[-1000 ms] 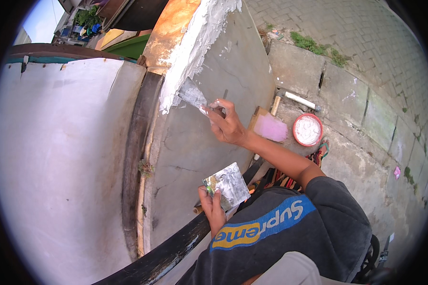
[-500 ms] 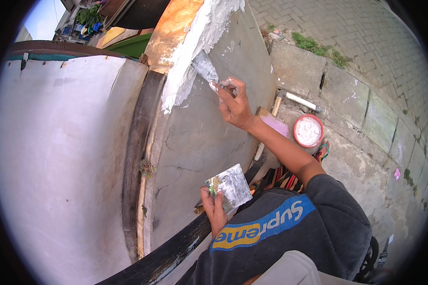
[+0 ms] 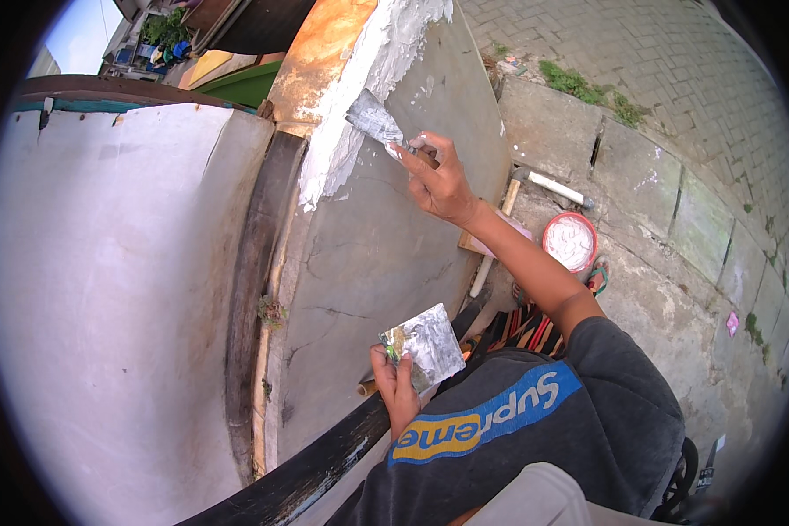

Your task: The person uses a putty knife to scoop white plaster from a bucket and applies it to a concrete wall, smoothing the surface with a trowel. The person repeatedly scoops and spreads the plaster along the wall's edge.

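My right hand (image 3: 437, 180) is closed on a wide metal putty knife (image 3: 373, 116), its smeared blade against the thick band of white paste (image 3: 329, 167) along the upper edge of the grey cracked wall (image 3: 351, 280). Lower down, my left hand (image 3: 394, 386) grips a square flat plate (image 3: 422, 346), streaked with grey and white, in front of my dark T-shirt. A red tub of white paste (image 3: 570, 241) rests on the concrete near my sandalled foot.
A white panel (image 3: 123, 280) stands at the left beside a weathered dark post (image 3: 254, 254). A black rail (image 3: 311, 456) runs below. Pipes (image 3: 557, 188) and a pink-smeared board (image 3: 513, 223) lie by the wall base. A paved road (image 3: 631, 44) extends beyond concrete slabs (image 3: 631, 167).
My right hand and putty knife have moved up and to the right along the white paste band, slightly higher than half a second ago. My left hand and plate have barely moved.
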{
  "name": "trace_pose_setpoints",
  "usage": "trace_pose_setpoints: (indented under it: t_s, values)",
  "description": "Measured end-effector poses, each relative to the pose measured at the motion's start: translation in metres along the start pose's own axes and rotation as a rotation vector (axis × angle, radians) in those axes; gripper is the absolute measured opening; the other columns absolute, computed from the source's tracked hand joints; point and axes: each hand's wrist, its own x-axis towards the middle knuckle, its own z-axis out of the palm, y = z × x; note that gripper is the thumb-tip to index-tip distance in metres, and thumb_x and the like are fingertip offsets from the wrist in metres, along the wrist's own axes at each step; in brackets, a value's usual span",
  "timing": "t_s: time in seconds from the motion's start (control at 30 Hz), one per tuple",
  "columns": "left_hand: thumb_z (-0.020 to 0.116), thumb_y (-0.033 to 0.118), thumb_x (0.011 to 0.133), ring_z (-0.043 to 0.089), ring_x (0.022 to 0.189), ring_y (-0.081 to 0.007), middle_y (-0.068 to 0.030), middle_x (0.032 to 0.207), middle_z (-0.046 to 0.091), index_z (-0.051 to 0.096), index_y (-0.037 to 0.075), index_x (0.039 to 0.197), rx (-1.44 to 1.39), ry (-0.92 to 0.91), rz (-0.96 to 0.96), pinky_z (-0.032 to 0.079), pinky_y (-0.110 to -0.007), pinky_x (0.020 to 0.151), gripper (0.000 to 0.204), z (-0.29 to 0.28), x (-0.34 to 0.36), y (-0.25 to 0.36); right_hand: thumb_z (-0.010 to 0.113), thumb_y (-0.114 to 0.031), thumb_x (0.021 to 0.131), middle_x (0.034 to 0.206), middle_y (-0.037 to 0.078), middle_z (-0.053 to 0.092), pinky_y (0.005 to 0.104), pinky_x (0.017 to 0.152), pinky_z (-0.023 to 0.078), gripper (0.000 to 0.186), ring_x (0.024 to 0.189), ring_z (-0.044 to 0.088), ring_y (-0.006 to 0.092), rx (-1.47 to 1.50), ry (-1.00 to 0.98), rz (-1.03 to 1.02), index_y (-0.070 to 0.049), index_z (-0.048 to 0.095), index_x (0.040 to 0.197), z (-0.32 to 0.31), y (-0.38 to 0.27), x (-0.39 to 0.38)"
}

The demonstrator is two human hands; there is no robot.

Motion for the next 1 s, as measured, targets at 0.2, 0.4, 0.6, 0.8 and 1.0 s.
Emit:
trace_pose_setpoints:
  t_s: [0.2,0.4,0.6,0.8,1.0]
  values:
    - [0.048,0.003,0.093,0.048,0.096,-0.0113,-0.0076,0.105,0.053,0.043,0.002,0.113,0.01,0.01,0.007,0.036,-0.027,0.09,0.021,0.001,0.0,0.0,0.052,0.001,0.081,0.111,0.015,0.042,0.0315,0.073,0.047,0.049,0.084,0.05,0.0218,0.056,0.11,0.039,-0.005,0.054,0.129,-0.016,-0.008,0.011]
    - [0.045,0.012,0.098,0.049,0.098,-0.0114,-0.0085,0.108,0.054,0.042,0.001,0.119,0.049,0.064,0.033,0.036,-0.027,0.092,0.023,0.006,-0.009,-0.005,0.039,-0.017,0.098,0.093,0.008,0.055,0.0308,0.07,0.042,0.044,0.078,0.05,0.0142,0.996,0.137,0.83,0.0,0.04,0.138,-0.085,-0.074,-0.017]
    - [0.046,0.014,0.097,0.062,0.093,-0.0162,-0.0128,0.111,0.059,0.04,-0.002,0.128,-0.252,-0.049,-0.183,0.051,-0.03,0.081,0.035,0.017,0.01,0.012,0.047,-0.015,0.098,0.109,0.009,0.053,0.0231,0.056,0.045,0.036,0.074,0.055,0.0114,1.005,-0.14,0.907,-0.001,0.048,0.131,-0.146,-0.096,-0.046]
    - [0.05,0.015,0.094,0.064,0.09,-0.0125,-0.0102,0.106,0.062,0.046,-0.003,0.127,-0.411,-0.229,-0.285,0.052,-0.027,0.078,0.038,0.044,0.031,0.012,0.063,0.006,0.07,0.105,0.014,0.055,0.0305,0.056,0.046,0.044,0.074,0.059,0.0183,0.15,-0.545,0.222,-0.008,0.068,0.111,-0.169,-0.105,-0.065]
    - [0.051,0.013,0.093,0.065,0.088,-0.0128,-0.0101,0.105,0.064,0.044,-0.004,0.13,-0.417,-0.212,-0.214,0.053,-0.026,0.074,0.042,0.05,0.05,0.016,0.067,0.001,0.066,0.105,0.013,0.058,0.0309,0.055,0.05,0.049,0.071,0.062,0.0217,-0.001,-0.689,-0.007,-0.013,0.067,0.113,-0.204,-0.092,-0.055]
